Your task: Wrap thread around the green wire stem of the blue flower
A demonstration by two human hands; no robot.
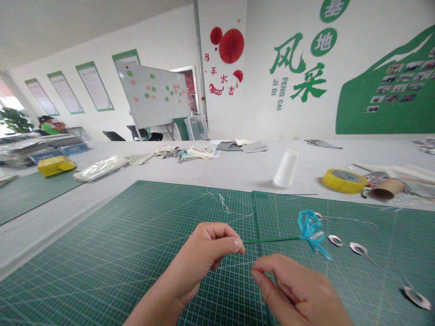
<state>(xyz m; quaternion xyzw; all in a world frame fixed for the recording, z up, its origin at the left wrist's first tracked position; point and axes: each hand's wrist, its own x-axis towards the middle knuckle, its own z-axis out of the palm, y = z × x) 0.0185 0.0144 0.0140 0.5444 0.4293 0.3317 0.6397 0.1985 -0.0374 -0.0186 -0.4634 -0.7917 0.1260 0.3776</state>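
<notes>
The left hand [200,256] is clamped on the end of a green stem [272,241], which runs toward 3 o'clock to a blue wire flower [311,231] lying on the green cutting mat [102,271]. The right hand [292,290], at 4 o'clock from the left, has its fingertips together; any grip on fine thread cannot be confirmed. From the left hand, a white thread cone [286,168] sits at 1 o'clock and a yellow tape roll [345,181] at 2 o'clock.

White walls with green Chinese lettering [298,68], red paper fans [231,45], a green photo display [387,86] and green-edged posters [94,86]; whiteboard on stand [152,94]; black chairs [113,136]; potted plant [15,120]; bright window [8,102].
</notes>
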